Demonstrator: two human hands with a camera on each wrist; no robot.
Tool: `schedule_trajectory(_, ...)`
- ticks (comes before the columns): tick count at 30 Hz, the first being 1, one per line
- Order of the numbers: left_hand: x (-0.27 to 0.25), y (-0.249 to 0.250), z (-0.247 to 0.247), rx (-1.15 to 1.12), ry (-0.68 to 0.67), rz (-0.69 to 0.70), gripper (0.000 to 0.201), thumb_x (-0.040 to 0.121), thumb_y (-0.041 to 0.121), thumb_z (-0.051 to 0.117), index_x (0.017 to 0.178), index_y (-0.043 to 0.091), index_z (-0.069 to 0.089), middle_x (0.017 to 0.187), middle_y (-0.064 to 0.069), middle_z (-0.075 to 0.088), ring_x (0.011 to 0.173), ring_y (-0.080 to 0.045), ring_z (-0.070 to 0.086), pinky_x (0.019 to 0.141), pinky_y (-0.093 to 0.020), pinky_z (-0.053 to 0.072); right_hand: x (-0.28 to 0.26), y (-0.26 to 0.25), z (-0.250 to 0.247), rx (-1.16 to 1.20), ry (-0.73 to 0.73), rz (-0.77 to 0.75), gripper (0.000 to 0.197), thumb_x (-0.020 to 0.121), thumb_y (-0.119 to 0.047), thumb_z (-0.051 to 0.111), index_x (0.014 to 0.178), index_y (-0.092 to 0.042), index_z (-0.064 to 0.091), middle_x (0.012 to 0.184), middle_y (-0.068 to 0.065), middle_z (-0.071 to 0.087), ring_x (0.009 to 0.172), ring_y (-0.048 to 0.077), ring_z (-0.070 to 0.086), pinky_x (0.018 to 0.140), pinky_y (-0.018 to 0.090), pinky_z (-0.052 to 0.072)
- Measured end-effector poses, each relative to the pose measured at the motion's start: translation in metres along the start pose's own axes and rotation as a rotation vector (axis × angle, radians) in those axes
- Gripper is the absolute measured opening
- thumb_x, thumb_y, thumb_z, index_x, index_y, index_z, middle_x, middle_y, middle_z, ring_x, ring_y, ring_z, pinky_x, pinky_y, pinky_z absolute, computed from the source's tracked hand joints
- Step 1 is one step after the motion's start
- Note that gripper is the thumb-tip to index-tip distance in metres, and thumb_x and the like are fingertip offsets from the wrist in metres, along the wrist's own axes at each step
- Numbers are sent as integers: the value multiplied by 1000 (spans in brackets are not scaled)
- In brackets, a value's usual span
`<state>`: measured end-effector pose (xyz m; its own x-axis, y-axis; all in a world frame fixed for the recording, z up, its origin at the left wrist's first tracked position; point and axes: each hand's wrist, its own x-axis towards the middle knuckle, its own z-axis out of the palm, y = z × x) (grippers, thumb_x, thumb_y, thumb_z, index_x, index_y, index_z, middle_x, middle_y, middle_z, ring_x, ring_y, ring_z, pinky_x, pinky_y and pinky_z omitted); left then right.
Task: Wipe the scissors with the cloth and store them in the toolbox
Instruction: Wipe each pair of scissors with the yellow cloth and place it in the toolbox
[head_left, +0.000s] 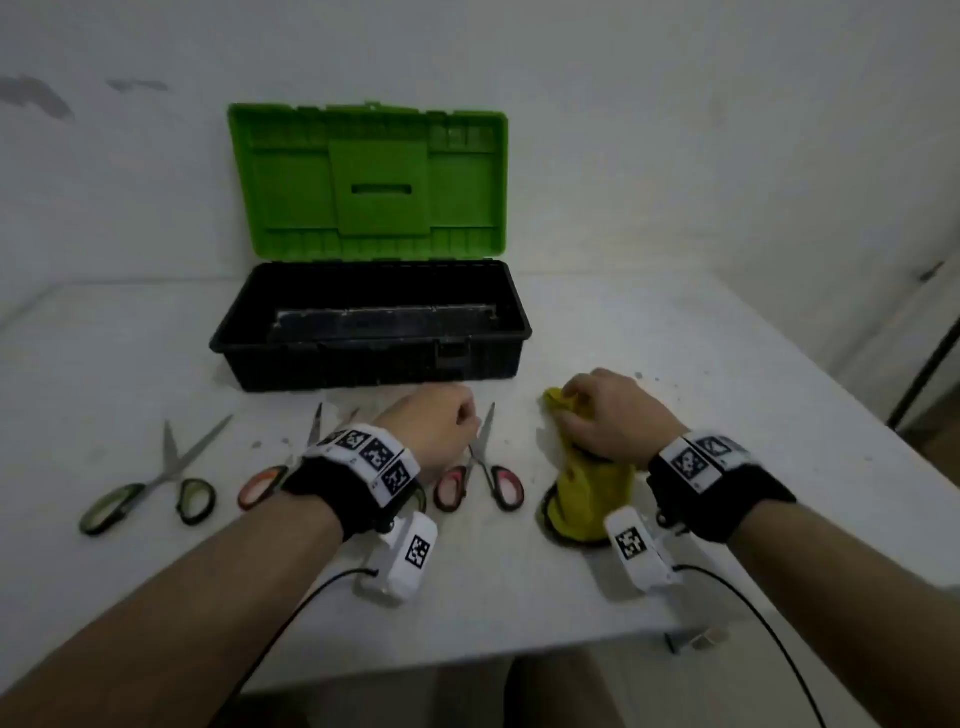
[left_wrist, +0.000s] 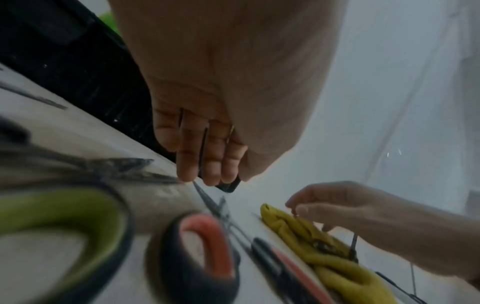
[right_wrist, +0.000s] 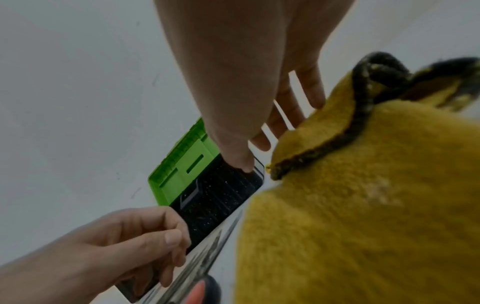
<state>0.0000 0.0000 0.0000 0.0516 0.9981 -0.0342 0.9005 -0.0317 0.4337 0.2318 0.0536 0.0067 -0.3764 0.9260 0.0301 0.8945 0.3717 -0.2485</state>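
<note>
On the white table (head_left: 623, 322), low in the middle of the head view, three pairs of scissors lay in a row in front of the open toolbox (head_left: 371, 325). The red-handled scissors (head_left: 480, 470) just right of center ran nearly straight up the frame, blades shut, tips pointing up toward the toolbox and the handle loops toward the bottom edge. The left hand (head_left: 434, 423) sat over their pivot with the fingers curled downward; in the left wrist view the fingertips (left_wrist: 207, 172) hung just above the blades, and whether they had taken hold of the metal could not be told. A second red-handled pair (head_left: 291, 467) lay mostly hidden under the left wrist, its blades spread and pointing up and slightly right. At the left of the frame the green-handled scissors (head_left: 156, 480) lay with blades open in a V, the long axis slanting from lower left up to upper right.

The yellow cloth (head_left: 587, 483) lay bunched at right of center, stretching from near the toolbox down toward the bottom edge. The right hand (head_left: 608, 415) rested on its upper end, fingers bent and pinching a fold.

The toolbox stood at upper center, its green lid (head_left: 366, 179) raised against the wall, black tray lengthwise across the frame.
</note>
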Motion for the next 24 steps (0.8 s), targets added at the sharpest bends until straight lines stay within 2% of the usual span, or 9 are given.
schedule_trajectory(4, -25, 8, 12, 136, -18, -83, 19, 97, 38, 49, 82, 28, 55, 93, 2, 66, 81, -18, 62, 77, -38, 55, -13, -3, 5, -55, 22, 94, 48, 92, -52, 48, 128, -21, 55, 125, 8, 51, 114, 29, 53, 94, 43, 48)
schedule_trajectory(7, -36, 22, 16, 214, -52, -81, 27, 99, 35, 45, 105, 18, 65, 109, -7, 68, 95, -26, 64, 82, -32, 50, -14, -3, 11, -48, -22, 117, 49, 90, -48, 51, 131, -20, 51, 126, 9, 50, 114, 30, 52, 94, 45, 48)
schedule_trajectory(9, -42, 28, 16, 258, -79, -72, 31, 100, 30, 47, 122, 14, 62, 119, -12, 66, 106, -29, 61, 85, -32, 43, -14, -1, 11, -64, -23, 118, 51, 89, -46, 54, 131, -17, 50, 126, 10, 50, 116, 31, 51, 96, 45, 47)
schedule_trajectory(10, -42, 30, 17, 266, -91, -84, 31, 99, 28, 50, 124, 13, 61, 121, -12, 64, 108, -29, 61, 85, -32, 42, -14, -1, 10, -63, -24, 123, 52, 88, -46, 55, 130, -16, 51, 126, 11, 49, 116, 31, 50, 96, 45, 47)
schedule_trajectory(13, -41, 30, 18, 274, -80, -131, 23, 95, 25, 56, 111, 11, 66, 117, -11, 66, 101, -29, 64, 82, -35, 51, -11, 4, 11, -78, -44, 112, 45, 88, -44, 58, 126, -18, 56, 124, 10, 48, 116, 31, 49, 96, 44, 46)
schedule_trajectory(16, -39, 33, 16, 204, -97, -177, 24, 97, 24, 52, 100, 8, 69, 109, -11, 69, 98, -29, 65, 81, -34, 52, -7, 8, 13, -89, -28, 84, 30, 92, -34, 54, 118, -20, 60, 121, 9, 49, 115, 31, 48, 93, 43, 47)
schedule_trajectory(19, -39, 33, 9, 88, -85, -202, 33, 98, 29, 49, 75, 9, 63, 85, -9, 66, 81, -25, 63, 67, -30, 46, -6, 9, 12, -45, -3, 79, 22, 95, -27, 47, 108, -16, 60, 116, 12, 54, 108, 32, 52, 89, 43, 48)
schedule_trajectory(21, -39, 27, 5, -18, -55, -227, 24, 94, 24, 54, 76, 11, 64, 85, -4, 69, 75, -18, 63, 62, -28, 45, -7, 8, 6, 93, 31, 112, 20, 96, -26, 41, 103, -12, 53, 105, 13, 59, 95, 33, 56, 81, 42, 49)
schedule_trajectory(24, -45, 22, 1, -369, -24, -234, 15, 97, 15, 50, 84, 15, 58, 87, -3, 70, 70, -16, 66, 58, -25, 49, -13, 4, -6, 350, 146, 136, 19, 101, -25, 35, 105, -9, 44, 87, 10, 55, 78, 31, 55, 67, 35, 42)
